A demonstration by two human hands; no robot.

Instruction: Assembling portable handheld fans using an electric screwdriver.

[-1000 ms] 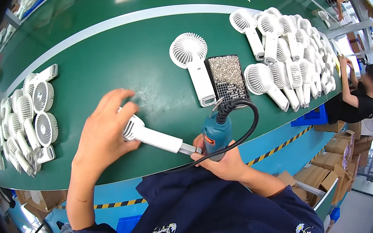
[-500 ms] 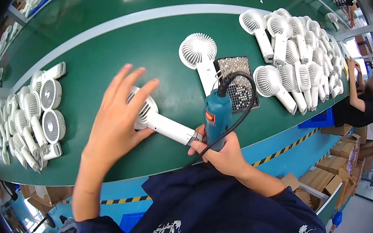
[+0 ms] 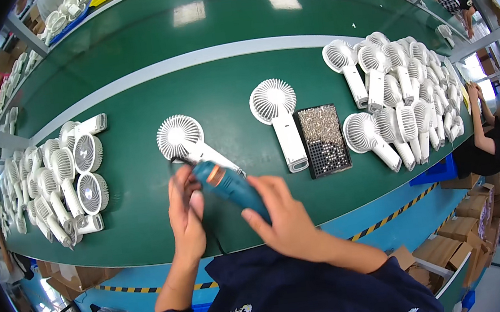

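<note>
My right hand (image 3: 286, 223) is closed round the lower end of a teal electric screwdriver (image 3: 239, 191) with an orange patch, tilted up to the left. My left hand (image 3: 188, 226) is beside the tool's cable end, fingers curled round the black cable (image 3: 218, 242); its fingertips are slightly blurred. Just beyond the tool lies a white handheld fan (image 3: 180, 136), its handle partly covered by the screwdriver. A second white handheld fan (image 3: 276, 103) lies to the right, handle toward me. Beside it stands a black tray (image 3: 331, 174) of small metal screws.
Piles of white handheld fans lie at the left (image 3: 65, 172) and right (image 3: 389, 98) of the green table (image 3: 227, 121). A grey rail (image 3: 212, 52) crosses behind. A person in black (image 3: 486, 133) sits at the far right. Cardboard boxes (image 3: 452, 228) stand below the table's right side.
The screwdriver has swung from upright to tilted left, away from the fan handle. My left hand has left the near fan and come to the cable. The view has shifted.
</note>
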